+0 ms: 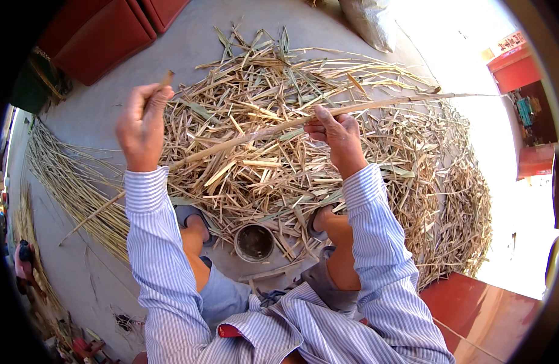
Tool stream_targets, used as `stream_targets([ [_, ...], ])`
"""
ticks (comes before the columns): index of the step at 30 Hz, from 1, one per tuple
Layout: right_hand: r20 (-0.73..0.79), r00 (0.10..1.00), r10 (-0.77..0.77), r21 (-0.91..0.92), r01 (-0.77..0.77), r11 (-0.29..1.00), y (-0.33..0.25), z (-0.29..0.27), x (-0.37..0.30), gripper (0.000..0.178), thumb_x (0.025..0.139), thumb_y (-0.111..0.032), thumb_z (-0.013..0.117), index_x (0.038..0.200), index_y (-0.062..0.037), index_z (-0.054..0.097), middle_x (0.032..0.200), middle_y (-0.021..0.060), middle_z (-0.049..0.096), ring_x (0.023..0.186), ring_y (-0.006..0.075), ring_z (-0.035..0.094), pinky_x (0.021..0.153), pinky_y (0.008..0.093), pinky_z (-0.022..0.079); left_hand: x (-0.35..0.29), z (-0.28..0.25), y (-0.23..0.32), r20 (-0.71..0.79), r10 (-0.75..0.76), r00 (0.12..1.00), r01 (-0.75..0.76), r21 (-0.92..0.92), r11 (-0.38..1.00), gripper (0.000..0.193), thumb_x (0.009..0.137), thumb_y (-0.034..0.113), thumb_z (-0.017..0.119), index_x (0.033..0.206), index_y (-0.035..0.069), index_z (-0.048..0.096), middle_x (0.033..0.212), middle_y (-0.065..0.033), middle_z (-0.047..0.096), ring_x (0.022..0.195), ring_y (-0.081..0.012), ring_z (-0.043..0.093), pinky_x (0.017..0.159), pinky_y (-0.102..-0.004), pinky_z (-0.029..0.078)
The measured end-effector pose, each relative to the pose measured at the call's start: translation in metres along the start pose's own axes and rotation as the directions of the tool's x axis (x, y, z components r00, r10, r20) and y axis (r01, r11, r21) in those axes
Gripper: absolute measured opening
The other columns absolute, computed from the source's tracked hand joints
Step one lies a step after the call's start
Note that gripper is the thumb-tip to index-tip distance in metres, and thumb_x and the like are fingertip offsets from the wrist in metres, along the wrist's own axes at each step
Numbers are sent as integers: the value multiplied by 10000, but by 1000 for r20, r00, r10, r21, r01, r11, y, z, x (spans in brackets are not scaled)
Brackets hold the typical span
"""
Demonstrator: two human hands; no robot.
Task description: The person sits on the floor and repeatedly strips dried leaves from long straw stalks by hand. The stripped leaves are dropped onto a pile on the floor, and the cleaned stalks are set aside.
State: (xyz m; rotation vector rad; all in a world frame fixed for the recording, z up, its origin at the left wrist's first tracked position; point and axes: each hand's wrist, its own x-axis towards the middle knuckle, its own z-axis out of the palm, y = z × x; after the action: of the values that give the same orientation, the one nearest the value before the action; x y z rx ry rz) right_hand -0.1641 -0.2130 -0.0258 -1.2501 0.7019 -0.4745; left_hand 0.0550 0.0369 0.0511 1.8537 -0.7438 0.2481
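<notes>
A long, thin, dry reed stalk [243, 141] slants across the view, its low end at the left and its tip far to the right. My right hand [339, 136] is closed around it, thumb on top. Raised to the left, my left hand [140, 124] pinches a short, brown, dry strip of husk [167, 77] that sticks up past the thumb. The stalk runs behind my left cuff, and that hand is apart from it. Below both hands spreads a wide heap of dry husks and leaf scraps [261, 164].
A bundle of thin stalks [79, 188] lies on the grey floor at the left. Between my feet stands a small round pot [254, 242]. Red seats [103, 42] are at the far left, a pale sack [370, 21] at the back, and a red panel [473, 309] at the near right.
</notes>
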Motion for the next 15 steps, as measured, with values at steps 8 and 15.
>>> stream_targets([
  [8, -43, 999, -20, -7, 19, 1000, -13, -3, -3, 411, 887, -350, 693, 981, 44, 625, 860, 140, 698, 752, 188, 705, 614, 239, 561, -58, 41, -14, 518, 255, 817, -381, 151, 912, 364, 785, 360, 738, 935, 32, 698, 791, -113, 653, 754, -290, 595, 725, -416, 428],
  [15, -92, 995, -26, 26, 29, 999, -23, -5, -8, 377, 880, -311, 709, 962, 46, 622, 837, 134, 697, 693, 180, 701, 597, 226, 560, -67, 55, -19, 497, 123, 859, -173, 56, 983, 235, 771, 186, 773, 921, 21, 702, 734, -96, 670, 658, -208, 622, 630, -348, 472],
])
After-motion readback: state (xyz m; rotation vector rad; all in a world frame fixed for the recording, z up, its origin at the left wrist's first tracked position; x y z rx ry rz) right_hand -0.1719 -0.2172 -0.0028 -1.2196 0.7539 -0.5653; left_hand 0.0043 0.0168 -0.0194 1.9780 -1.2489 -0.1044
